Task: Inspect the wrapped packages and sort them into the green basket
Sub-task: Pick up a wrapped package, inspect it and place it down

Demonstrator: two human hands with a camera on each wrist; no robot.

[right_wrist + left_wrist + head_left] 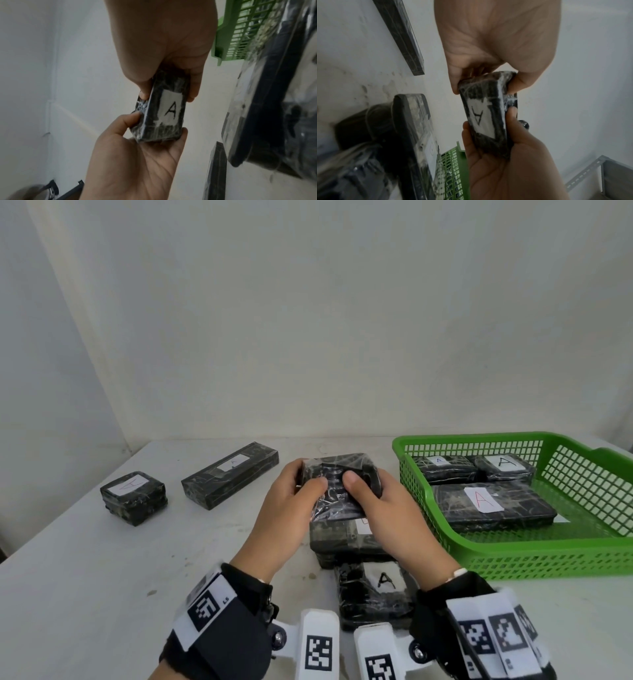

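Observation:
Both hands hold one small black plastic-wrapped package point(337, 486) above the table's middle. My left hand point(306, 477) grips its left end and my right hand point(368, 484) its right end, thumbs on top. The wrist views show the package's point(485, 119) underside, where a white label reads "A" point(171, 111). The green basket point(548, 559) stands to the right, holding three wrapped packages: two small ones point(442, 469) point(503, 467) at the back and a large flat one point(493, 505), each labelled A.
On the white table lie a small labelled package point(133, 497) at the left and a long one point(230, 474) beside it. Directly below my hands sits another package point(342, 539), with one more point(373, 590) nearer me. A wall stands behind the table.

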